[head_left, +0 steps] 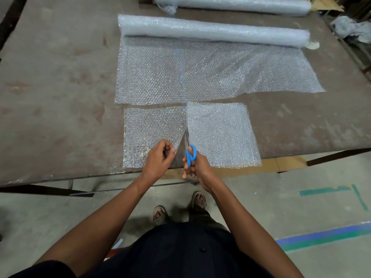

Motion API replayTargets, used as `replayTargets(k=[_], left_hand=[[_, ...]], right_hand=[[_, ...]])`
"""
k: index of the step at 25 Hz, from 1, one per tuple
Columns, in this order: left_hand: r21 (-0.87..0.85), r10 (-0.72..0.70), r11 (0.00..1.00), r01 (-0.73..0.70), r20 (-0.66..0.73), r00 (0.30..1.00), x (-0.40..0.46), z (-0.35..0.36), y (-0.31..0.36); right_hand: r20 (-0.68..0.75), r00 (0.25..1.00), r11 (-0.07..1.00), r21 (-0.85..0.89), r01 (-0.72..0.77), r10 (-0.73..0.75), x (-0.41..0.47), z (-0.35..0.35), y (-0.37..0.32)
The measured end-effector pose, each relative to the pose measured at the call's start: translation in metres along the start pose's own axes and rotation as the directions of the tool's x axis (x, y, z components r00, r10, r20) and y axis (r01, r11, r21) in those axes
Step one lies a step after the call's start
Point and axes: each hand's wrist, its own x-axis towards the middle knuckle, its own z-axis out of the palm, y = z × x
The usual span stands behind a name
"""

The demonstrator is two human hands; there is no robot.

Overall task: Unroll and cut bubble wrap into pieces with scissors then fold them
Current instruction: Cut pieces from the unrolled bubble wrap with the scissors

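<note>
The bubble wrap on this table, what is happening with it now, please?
A person is cutting it into pieces. The right hand works blue scissors up through a cut-off sheet near the table edge, while the left hand lifts the cut edge of the left piece. The right piece lies flat. The cut looks only partly done. Behind them, more wrap lies unrolled from a roll, and a second roll lies further back.

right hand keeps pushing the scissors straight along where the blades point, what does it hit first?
Probably the uncut bubble wrap just ahead of the scissors in the right hand, in the near sheet; further along that line lies the unrolled sheet.
</note>
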Motion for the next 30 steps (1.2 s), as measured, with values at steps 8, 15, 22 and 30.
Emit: replayTargets(k=[8, 15, 22, 30], left_hand=[[-0.033, -0.026, 0.999, 0.025, -0.014, 1.0, 0.001, -0.001, -0.001], [-0.031, -0.023, 0.999, 0.023, -0.001, 1.0, 0.001, -0.002, 0.0], [-0.044, -0.022, 0.999, 0.022, 0.002, 1.0, 0.001, -0.003, -0.001], [-0.082, -0.046, 0.996, 0.045, -0.014, 0.999, 0.002, -0.005, 0.001]], right_hand=[[0.05, 0.999, 0.998, 0.061, -0.014, 0.011, -0.009, 0.004, 0.001], [0.058, 0.998, 0.999, 0.046, 0.001, -0.004, 0.02, 0.002, -0.019], [0.08, 0.997, 0.995, 0.098, -0.023, 0.015, 0.025, -0.005, -0.028], [0.009, 1.0, 1.0, 0.013, 0.025, -0.025, 0.023, -0.006, -0.037]])
